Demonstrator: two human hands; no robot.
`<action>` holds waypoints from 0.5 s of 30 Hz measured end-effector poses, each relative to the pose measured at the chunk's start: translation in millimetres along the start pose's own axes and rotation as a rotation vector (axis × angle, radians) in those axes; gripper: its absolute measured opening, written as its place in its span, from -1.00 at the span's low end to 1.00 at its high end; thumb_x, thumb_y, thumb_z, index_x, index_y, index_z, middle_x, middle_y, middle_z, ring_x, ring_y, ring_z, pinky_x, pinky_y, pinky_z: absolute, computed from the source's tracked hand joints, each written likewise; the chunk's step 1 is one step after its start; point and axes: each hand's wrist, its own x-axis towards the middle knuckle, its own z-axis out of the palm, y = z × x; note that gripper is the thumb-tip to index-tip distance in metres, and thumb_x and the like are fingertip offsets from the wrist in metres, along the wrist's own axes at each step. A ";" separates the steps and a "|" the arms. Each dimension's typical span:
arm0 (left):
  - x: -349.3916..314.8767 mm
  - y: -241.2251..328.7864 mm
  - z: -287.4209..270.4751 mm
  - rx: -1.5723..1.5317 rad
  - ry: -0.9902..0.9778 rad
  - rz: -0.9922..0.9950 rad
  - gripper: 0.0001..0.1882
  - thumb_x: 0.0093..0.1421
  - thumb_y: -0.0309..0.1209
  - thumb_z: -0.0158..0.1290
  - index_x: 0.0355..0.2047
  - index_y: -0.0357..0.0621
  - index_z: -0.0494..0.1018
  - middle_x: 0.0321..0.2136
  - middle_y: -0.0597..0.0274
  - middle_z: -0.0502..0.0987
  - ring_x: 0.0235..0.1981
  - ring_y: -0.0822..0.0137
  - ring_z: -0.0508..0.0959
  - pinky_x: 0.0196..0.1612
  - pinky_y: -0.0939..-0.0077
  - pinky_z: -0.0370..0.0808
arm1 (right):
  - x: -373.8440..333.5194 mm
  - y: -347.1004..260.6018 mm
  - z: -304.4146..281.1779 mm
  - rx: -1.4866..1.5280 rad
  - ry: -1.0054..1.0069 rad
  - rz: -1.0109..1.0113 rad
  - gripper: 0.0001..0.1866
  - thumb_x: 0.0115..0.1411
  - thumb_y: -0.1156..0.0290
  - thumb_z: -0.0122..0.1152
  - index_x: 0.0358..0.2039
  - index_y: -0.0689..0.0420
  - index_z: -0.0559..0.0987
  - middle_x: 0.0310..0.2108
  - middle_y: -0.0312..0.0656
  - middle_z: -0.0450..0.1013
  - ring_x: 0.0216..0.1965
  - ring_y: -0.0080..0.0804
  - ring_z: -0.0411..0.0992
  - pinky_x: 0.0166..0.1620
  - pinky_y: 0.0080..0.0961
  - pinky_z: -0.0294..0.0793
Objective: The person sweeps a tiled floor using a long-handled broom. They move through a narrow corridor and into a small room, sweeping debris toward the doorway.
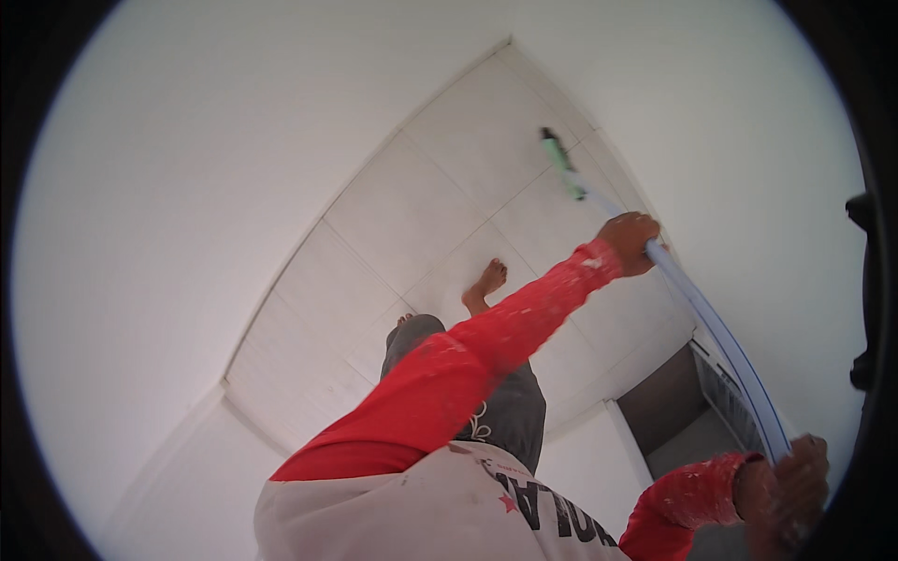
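Note:
A broom with a pale blue, dark-striped handle point(716, 327) slants across my right side. Its light green head point(561, 166), edged with dark bristles, is over the tiles near the right wall and slightly blurred. My left hand point(631, 243) is wrapped round the lower part of the handle, closer to the head. At the handle's upper end, my right hand point(790, 491) is closed round it; that hand is partly smeared by motion. Both sleeves are red with whitish smudges.
Pale floor tiles point(449, 178) run to a far corner between white walls point(206, 178). My bare foot point(488, 280) stands on them. A dark doorway point(664, 402) opens at the lower right, beside the handle. A dark object point(861, 290) shows at the right rim.

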 end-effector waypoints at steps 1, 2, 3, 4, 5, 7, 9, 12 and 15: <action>2.7 -5.4 4.2 0.011 -0.025 -0.019 -0.72 0.01 -0.20 0.16 -0.61 -0.11 0.38 -0.56 0.12 0.46 -0.41 0.02 0.50 -0.33 0.16 0.45 | -2.1 7.7 12.1 -0.032 0.006 -0.001 -0.65 0.32 0.01 -0.21 -0.40 0.01 0.34 -0.62 -0.30 0.26 -0.68 -0.47 0.21 -0.58 -0.43 0.20; -4.1 -11.3 5.7 0.046 -0.062 -0.045 -0.74 0.00 -0.21 0.15 -0.61 -0.10 0.41 -0.54 0.10 0.48 -0.38 0.02 0.52 -0.29 0.16 0.46 | -7.6 12.9 25.8 -0.068 0.017 -0.008 -0.70 0.30 0.09 -0.14 -0.42 0.02 0.35 -0.66 -0.29 0.25 -0.70 -0.48 0.20 -0.61 -0.47 0.22; -16.0 -24.5 -1.9 0.054 -0.139 -0.096 -0.77 -0.02 -0.23 0.15 -0.60 -0.10 0.44 -0.51 0.09 0.51 -0.36 0.01 0.54 -0.24 0.16 0.48 | -17.2 27.7 40.5 -0.105 0.024 -0.007 -0.75 0.28 0.18 -0.07 -0.45 0.04 0.36 -0.71 -0.28 0.23 -0.72 -0.49 0.20 -0.63 -0.51 0.24; -42.2 -37.7 -10.4 0.101 -0.107 -0.120 -0.79 -0.03 -0.25 0.14 -0.60 -0.10 0.44 -0.50 0.09 0.52 -0.34 0.01 0.54 -0.24 0.16 0.47 | -25.4 31.3 51.5 -0.011 0.091 0.070 -0.74 0.28 0.18 -0.08 -0.48 0.03 0.34 -0.71 -0.28 0.23 -0.72 -0.50 0.19 -0.64 -0.52 0.23; -74.2 -57.3 -25.8 0.128 -0.168 -0.185 -0.81 -0.04 -0.26 0.14 -0.59 -0.09 0.44 -0.49 0.10 0.52 -0.32 0.02 0.55 -0.23 0.16 0.47 | -35.2 33.9 64.8 0.079 0.162 0.148 -0.73 0.29 0.18 -0.10 -0.51 0.02 0.32 -0.72 -0.28 0.23 -0.72 -0.51 0.19 -0.64 -0.52 0.22; -169.3 -88.7 -66.7 0.217 0.075 -0.084 -0.79 -0.02 -0.29 0.16 -0.63 -0.05 0.37 -0.60 0.11 0.42 -0.46 -0.03 0.47 -0.36 0.12 0.41 | -57.7 30.6 96.8 0.243 0.220 0.262 -0.74 0.26 0.20 -0.06 -0.53 0.02 0.31 -0.72 -0.28 0.24 -0.73 -0.50 0.22 -0.66 -0.52 0.26; -284.5 -103.4 -117.6 0.204 0.255 -0.103 -0.77 -0.15 -0.38 0.19 -0.67 -0.07 0.31 -0.63 0.10 0.39 -0.51 -0.04 0.43 -0.41 0.13 0.36 | -85.1 18.6 144.9 0.438 0.259 0.318 -0.77 0.21 0.24 0.05 -0.52 0.04 0.34 -0.71 -0.27 0.29 -0.74 -0.46 0.29 -0.68 -0.50 0.36; -433.7 -93.7 -202.5 0.354 0.030 -0.719 -0.81 -0.09 -0.30 0.18 -0.59 -0.10 0.44 -0.52 0.01 0.49 -0.36 -0.07 0.52 -0.28 0.08 0.42 | -130.8 32.8 233.5 0.363 0.268 0.709 -0.89 0.14 0.41 -0.02 -0.50 -0.01 0.28 -0.66 -0.29 0.23 -0.63 -0.46 0.18 -0.44 -0.38 0.29; -487.3 -69.7 -248.9 0.528 -0.255 -1.109 -0.77 0.02 -0.24 0.14 -0.60 -0.11 0.45 -0.57 -0.03 0.48 -0.38 -0.11 0.52 -0.26 0.06 0.44 | -154.1 69.3 267.9 0.784 0.234 1.104 -0.88 0.28 0.37 -0.02 -0.41 0.00 0.29 -0.62 -0.33 0.24 -0.56 -0.42 0.23 -0.25 -0.20 0.38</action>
